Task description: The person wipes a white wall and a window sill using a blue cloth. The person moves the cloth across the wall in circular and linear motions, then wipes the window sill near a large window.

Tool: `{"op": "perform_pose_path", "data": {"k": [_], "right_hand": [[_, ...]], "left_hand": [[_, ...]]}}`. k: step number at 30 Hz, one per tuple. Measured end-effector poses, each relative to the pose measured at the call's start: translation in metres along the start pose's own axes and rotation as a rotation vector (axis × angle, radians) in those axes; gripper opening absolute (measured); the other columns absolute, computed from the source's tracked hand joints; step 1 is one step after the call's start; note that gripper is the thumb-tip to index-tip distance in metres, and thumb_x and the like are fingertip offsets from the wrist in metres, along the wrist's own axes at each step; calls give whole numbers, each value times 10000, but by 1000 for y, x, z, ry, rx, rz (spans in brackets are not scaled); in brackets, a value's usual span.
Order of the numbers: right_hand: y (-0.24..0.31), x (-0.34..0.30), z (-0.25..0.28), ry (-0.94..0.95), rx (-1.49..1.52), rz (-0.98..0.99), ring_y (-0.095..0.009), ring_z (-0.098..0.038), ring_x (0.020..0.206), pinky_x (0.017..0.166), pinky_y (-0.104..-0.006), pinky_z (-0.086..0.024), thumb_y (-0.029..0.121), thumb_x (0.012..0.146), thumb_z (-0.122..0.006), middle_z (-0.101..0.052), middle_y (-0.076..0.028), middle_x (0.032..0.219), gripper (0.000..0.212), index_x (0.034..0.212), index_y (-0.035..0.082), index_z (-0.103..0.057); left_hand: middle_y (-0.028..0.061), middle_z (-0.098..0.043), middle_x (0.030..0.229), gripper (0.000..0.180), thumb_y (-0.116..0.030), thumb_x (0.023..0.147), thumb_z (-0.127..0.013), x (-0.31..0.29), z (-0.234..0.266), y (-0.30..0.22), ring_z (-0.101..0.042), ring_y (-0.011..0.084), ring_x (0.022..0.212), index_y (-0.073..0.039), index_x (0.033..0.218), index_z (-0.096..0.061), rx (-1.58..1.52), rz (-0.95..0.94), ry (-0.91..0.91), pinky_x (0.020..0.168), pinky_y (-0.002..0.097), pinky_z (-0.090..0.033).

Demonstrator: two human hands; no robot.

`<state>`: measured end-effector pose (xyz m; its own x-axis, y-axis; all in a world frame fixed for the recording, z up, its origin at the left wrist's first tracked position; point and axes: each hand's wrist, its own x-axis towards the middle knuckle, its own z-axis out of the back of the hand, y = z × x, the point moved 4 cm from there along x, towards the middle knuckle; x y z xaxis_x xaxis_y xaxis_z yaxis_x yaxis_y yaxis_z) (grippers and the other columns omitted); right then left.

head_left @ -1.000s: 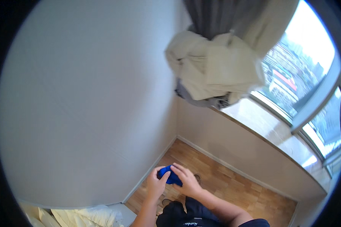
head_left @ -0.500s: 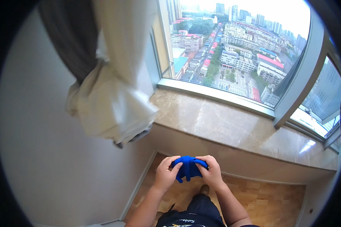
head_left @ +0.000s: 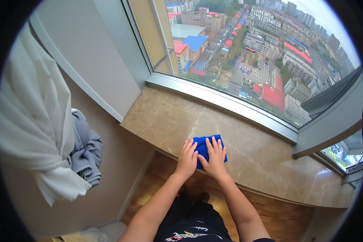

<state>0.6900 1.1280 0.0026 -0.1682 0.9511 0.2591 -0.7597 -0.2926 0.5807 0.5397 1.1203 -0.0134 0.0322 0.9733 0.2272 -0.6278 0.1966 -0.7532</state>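
A blue cloth [head_left: 202, 150], folded into a flat pad, lies on the marble windowsill [head_left: 254, 157] close to its front edge. My left hand [head_left: 186, 158] rests on the cloth's left side with its fingers stretched forward. On the right part of the pad, my right hand [head_left: 215, 157] lies flat with its fingers spread and its thumb pointing toward the left hand. Neither hand grips the cloth; both press on it from above. Parts of the cloth are hidden under the palms and fingers.
A large window [head_left: 246, 60] with a metal frame [head_left: 218, 105] rises behind the sill. Bunched white curtain [head_left: 36, 117] and grey curtain [head_left: 84, 149] hang at the left. Below the sill is a wooden floor [head_left: 157, 173].
The blue cloth, held up between both hands before, now lies folded on the sill. Both hands have opened flat onto it. The view has shifted closer to the window.
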Motion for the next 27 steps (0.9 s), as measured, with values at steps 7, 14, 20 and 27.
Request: {"op": "perform_pose_path", "data": {"k": [7,14,20,27], "right_hand": [[27,13,-13,66,-294,-58,-446,-161,1482,1108,-719,-68,476,809,-676,-251,-198,1604,810,1512,174,-413],[17,44,-28,156,-339,-19,-423,-181,1482,1129,-686,-71,402,828,-637,-249,-175,1612,765,1527,204,-395],[15,92,-47,180,-309,82,-411,-202,1479,1143,-659,-85,369,862,-587,-254,-170,1613,715,1528,202,-390],[27,159,-81,272,-249,192,-404,-194,1487,1157,-630,-80,421,928,-503,-254,-181,1612,663,1536,189,-377]], "left_hand": [[160,-577,1391,409,-306,988,-535,11,31,-3,-395,378,1404,-33,1271,-649,174,-138,132,1165,599,-175],[182,-585,1368,416,-298,952,-589,35,27,2,-463,380,1347,-12,1248,-648,230,-177,91,1147,589,-231],[189,-589,1351,431,-316,936,-608,69,35,14,-495,389,1309,2,1225,-648,305,-90,2,1123,562,-295],[235,-580,1348,527,-412,958,-546,115,44,36,-502,394,1301,46,1197,-649,445,114,-118,1108,549,-323]]}}
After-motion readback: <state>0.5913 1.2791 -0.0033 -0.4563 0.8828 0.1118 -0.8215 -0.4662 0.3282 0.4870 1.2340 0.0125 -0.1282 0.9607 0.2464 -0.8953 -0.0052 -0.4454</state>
